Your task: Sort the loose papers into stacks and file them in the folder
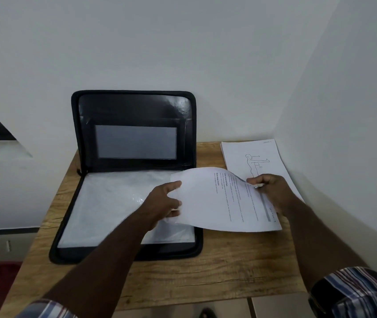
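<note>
Fingers of the left hand (166,200) pinch the near-left edge of a printed sheet (224,200); the right hand (267,189) grips its far-right edge, so the thin paper bows between them at mid-frame. Beneath its left part lies the open black folder (134,111) — glossy lid upright, crinkled clear sleeve (104,210) flat on the grained wooden table (205,271). A stack of papers (251,154) waits at right, so filing seems barely begun — most sheets remain.
</note>
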